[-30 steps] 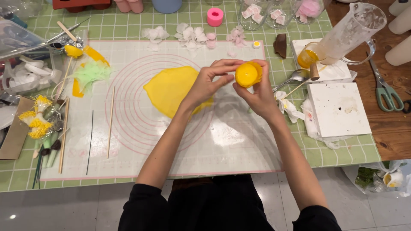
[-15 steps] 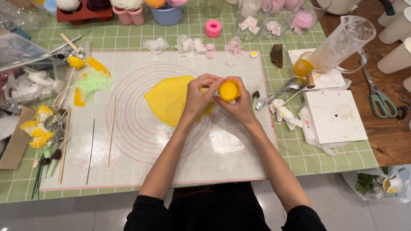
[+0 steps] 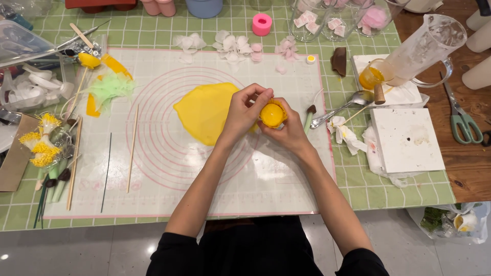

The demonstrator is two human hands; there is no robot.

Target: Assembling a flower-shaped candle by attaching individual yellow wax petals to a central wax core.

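1. On green checked cloth: white silicone mat (image 3: 169, 168) w/ pink rings;
2. Mat ctr: flat yellow sheet (image 3: 204, 112);
3. L hand (image 3: 244, 110) & R hand (image 3: 287, 132): both pinching yellow ball (image 3: 272, 114), just above sheet's rt edge;
4. Spoon (image 3: 342, 108) rt of hands.

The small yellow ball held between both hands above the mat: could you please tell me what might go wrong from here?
1. The small yellow ball is pinched by the fingers of the left hand and cupped by the right hand; hard pressure may dent it.
2. If dropped, it could land on the flat yellow rolled-out sheet below and mark it.
3. The metal spoon lies close to the right hand and might get knocked.
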